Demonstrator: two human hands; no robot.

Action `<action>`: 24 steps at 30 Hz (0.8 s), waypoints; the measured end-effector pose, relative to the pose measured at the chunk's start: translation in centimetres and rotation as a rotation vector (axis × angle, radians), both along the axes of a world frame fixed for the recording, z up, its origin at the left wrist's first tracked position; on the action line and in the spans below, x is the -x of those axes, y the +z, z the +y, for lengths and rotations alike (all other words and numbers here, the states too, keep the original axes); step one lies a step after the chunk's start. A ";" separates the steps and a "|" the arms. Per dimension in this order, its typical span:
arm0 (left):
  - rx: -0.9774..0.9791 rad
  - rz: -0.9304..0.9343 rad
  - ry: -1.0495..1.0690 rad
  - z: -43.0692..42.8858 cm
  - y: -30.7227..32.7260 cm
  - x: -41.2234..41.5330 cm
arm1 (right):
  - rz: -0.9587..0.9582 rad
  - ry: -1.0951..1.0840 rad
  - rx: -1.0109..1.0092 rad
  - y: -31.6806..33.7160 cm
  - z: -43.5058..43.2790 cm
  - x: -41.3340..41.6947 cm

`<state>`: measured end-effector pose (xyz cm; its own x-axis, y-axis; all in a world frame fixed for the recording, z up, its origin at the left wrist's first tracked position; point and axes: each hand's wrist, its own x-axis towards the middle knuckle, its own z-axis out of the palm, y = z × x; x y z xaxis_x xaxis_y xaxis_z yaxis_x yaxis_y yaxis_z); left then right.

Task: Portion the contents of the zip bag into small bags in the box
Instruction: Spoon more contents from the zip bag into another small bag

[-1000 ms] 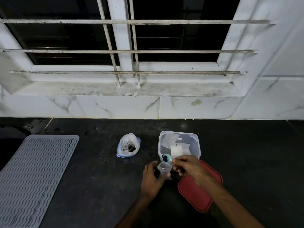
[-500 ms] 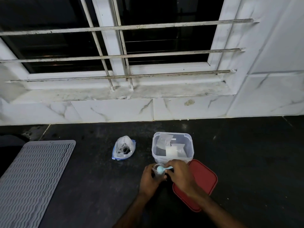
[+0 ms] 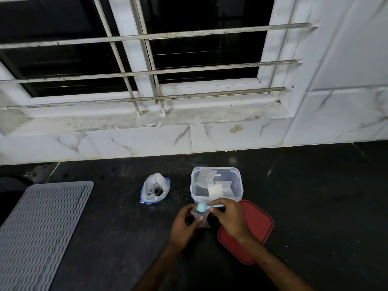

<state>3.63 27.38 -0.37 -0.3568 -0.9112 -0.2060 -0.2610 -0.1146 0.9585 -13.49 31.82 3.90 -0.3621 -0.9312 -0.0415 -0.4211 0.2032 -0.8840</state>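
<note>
**A:** Where does the zip bag [image 3: 155, 189] lie against the hands?

**B:** On the dark counter [image 3: 315, 196], mouth open and dark contents showing. It is off to the left of both hands and a little farther from the person. Neither hand touches it.

**A:** And the box?

**B:** The clear box [image 3: 194, 193] stands lidless just beyond the hands, with several small bags [image 3: 206, 177] lying inside. The right hand [image 3: 228, 219] sits just in front of its near wall. Whether it touches the wall, I cannot tell.

**A:** What does the left hand hold?

**B:** The left hand [image 3: 182, 225] is curled round a small clear bag [image 3: 202, 222]. It holds the bag upright above the counter, mouth up, with the thumb pressed on the near face.

**A:** The right one?

**B:** It pinches the handle of a light blue spoon [image 3: 202, 207] between thumb and fingers. The handle runs off to the right over the fingers, and the bowl sits at the mouth of the held bag. What the bowl carries is too small to tell.

**A:** How do the arms lie?

**B:** Both forearms rise from the bottom edge and converge. The left comes from lower centre. The right comes from lower right and passes over the red lid [image 3: 258, 225], which lies flat on the counter just right of the hands, near the box's right corner.

**A:** Anything else about?

**B:** A grey ribbed mat [image 3: 42, 227] lies at the far left, well apart. Behind the counter stand a white marbled wall [image 3: 136, 143] and a barred window [image 3: 189, 59].
</note>
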 end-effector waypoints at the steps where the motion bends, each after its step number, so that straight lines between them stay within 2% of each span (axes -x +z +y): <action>1: 0.003 0.004 0.003 -0.1 0.2 -0.2 | -0.028 -0.013 0.013 0.2 0.1 0.0; 6: 0.033 -0.012 0.040 -0.5 0.5 -0.9 | -0.272 -0.145 0.024 0.8 0.7 0.8; 12: 0.060 -0.006 0.156 -0.6 1.2 -1.1 | -0.626 -0.268 -0.110 0.1 2.8 4.0; 14: 0.065 -0.007 0.201 -0.8 1.3 -1.2 | -0.590 -0.268 -0.197 -0.7 3.9 5.1; 17: 0.108 -0.029 0.238 -1.1 1.4 -1.4 | -0.397 -0.269 -0.293 -2.2 5.1 6.4; 24: 0.129 -0.071 0.184 -1.2 2.2 -0.7 | -0.139 -0.218 -0.353 -4.7 5.0 7.7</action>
<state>4.37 26.16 1.84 -0.1708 -0.9800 -0.1025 -0.3144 -0.0444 0.9482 -21.19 36.84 -0.85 -0.5170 -0.7536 -0.4060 -0.2170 0.5742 -0.7894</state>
